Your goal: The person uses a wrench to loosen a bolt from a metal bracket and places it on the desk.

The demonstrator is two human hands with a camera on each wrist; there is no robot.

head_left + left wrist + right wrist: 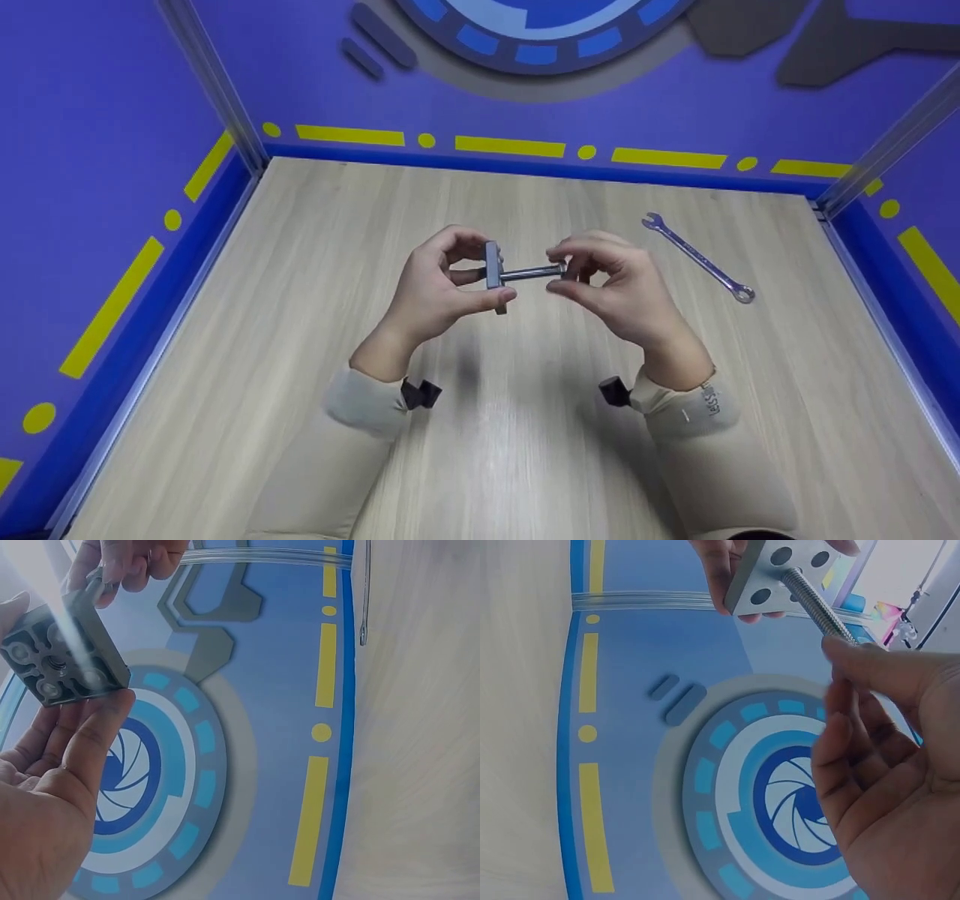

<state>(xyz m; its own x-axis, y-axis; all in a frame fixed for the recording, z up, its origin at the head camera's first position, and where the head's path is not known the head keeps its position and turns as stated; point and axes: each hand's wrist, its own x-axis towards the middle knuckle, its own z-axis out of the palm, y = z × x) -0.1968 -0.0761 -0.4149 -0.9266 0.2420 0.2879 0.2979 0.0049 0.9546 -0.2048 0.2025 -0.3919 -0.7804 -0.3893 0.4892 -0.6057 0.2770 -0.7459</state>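
Note:
A grey square metal plate (493,264) is gripped by its edges in my left hand (431,289), raised over the table. Out of its middle runs a threaded bolt (817,604), pointing toward my right hand (611,281). Thumb and fingers of that hand pinch the bolt's far end, covering most of it. The right wrist view shows round holes around the bolt on the plate's near face. On the opposite face, the left wrist view shows a recessed pattern with a hole at its centre.
A combination wrench (699,260) lies slantwise on the wooden table (315,315), right of my right hand. Blue printed panels (510,112) with yellow marks wall in the back and both sides. A metal corner post (217,82) stands at the back left.

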